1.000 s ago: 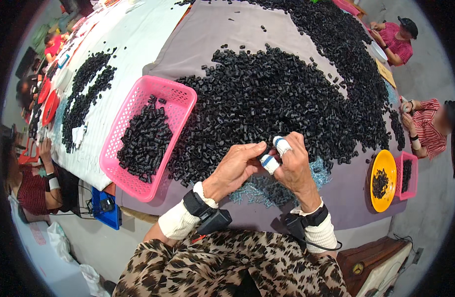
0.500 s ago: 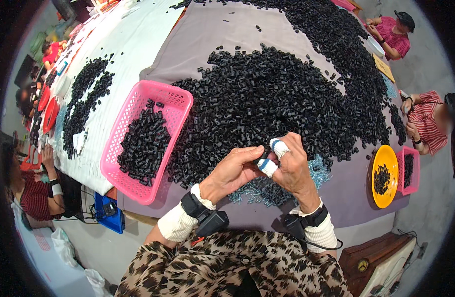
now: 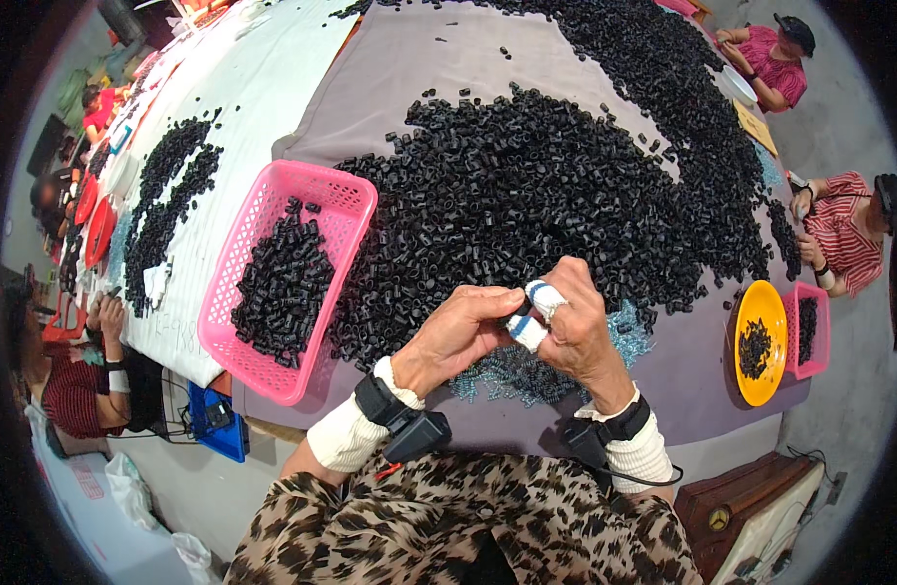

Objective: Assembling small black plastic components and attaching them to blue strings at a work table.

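My left hand (image 3: 456,336) and my right hand (image 3: 577,331) meet over the near edge of a big pile of short black plastic tube-like pieces (image 3: 507,185). Both are closed, fingertips together in a pinch; what they hold is too small and covered to name. White finger sleeves with a blue stripe (image 3: 544,300) cover the right thumb and a finger. Just under my hands lies a heap of small clear bluish pieces (image 3: 526,378), partly hidden by them. To the left, a pink perforated basket (image 3: 219,317) contains many of the black pieces.
At the right, a yellow plate (image 3: 776,336) with small black parts sits beside a smaller pink basket (image 3: 821,363). Co-workers sit along the right side (image 3: 843,234) and at the left (image 3: 78,390). A blue tray (image 3: 236,434) is below the table's left edge.
My hands stay together in almost the same place, the fingertips shifting slightly. At the left, a co-worker's hand has moved a little.
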### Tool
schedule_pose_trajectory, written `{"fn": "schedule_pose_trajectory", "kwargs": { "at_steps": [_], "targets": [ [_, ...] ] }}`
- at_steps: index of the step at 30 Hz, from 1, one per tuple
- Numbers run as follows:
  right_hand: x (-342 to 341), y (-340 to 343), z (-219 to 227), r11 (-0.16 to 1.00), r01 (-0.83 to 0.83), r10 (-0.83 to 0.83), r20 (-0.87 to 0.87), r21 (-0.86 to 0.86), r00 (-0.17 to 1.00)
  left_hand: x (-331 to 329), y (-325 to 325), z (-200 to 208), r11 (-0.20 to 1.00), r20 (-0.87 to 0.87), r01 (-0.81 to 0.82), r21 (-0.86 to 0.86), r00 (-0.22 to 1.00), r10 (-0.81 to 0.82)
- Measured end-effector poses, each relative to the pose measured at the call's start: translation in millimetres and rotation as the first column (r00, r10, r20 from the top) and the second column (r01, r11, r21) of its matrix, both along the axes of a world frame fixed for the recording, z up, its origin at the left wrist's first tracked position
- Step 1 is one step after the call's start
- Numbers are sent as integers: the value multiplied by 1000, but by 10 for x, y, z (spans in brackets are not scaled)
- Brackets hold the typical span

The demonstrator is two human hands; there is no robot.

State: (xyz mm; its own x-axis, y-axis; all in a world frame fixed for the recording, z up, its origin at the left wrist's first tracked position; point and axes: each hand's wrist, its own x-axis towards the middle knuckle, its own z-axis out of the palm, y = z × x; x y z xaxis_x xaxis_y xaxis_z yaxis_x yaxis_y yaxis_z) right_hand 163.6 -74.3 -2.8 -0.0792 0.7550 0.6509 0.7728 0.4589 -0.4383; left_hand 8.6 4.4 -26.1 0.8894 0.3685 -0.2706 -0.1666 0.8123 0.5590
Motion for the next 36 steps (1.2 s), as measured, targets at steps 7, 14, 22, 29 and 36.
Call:
{"fn": "schedule_pose_trajectory", "kwargs": {
  "at_steps": [7, 14, 22, 29, 36],
  "targets": [
    [5, 34, 22, 997, 61, -60, -10, 55, 998, 35, 1, -21, 1000, -15, -23, 10, 1000, 24],
    [54, 18, -10, 999, 40, -40, 8, 28, 999, 1, -34, 54, 1000, -31, -18, 16, 999, 19],
    [202, 45, 104, 987, 123, -121, 33, -105, 992, -129, 30, 184, 937, -137, -275, 216, 941, 308],
    [359, -264, -247, 918, 214, -180, 130, -334, 975, -1029, 542, 143, 528, 106, -849, -21, 523, 845],
    [154, -275, -423, 894, 202, -52, 355, -400, 933, -866, 266, 31, 778, -85, -620, 105, 774, 628]
  ]
}}
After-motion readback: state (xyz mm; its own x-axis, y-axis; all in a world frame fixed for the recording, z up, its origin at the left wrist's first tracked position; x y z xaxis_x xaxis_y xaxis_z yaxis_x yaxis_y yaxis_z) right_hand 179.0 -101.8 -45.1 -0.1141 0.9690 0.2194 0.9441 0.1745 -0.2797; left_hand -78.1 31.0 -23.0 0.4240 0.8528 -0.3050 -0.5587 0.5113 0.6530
